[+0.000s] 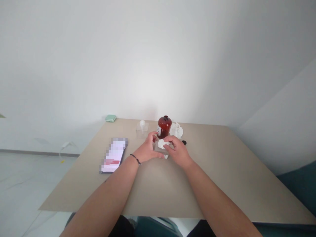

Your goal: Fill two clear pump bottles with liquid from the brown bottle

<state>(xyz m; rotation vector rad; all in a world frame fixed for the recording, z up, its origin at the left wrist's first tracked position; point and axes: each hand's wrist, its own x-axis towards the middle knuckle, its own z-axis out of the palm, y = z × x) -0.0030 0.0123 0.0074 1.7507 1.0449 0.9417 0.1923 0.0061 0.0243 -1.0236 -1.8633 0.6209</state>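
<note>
Head camera: 2 bare hands meet over a small clear, square-sided container (164,156) near the middle of a beige, smooth tabletop (209,184). Curled around the container's left side, the left hand (147,148) grips it between thumb and fingers; a thin black cord bracelet (135,159) circles that wrist. Pinched in the fingertips of the right hand (178,152) is a crumpled white tissue-like wad (162,144), at the container's top. Just behind stands an upright amber, narrow-necked bottle (164,125) with a white label, its mouth uncapped. Beside it on the right lies a crumpled white sheet (176,130), with a small round black cap (184,142) nearer the right hand. Behind the left hand sits a clear, boxy container with a white top (142,131). Farther left are a flat, rectangular lit phone (115,154) and, at the back corner, a pale green, rounded case (110,118).
</note>
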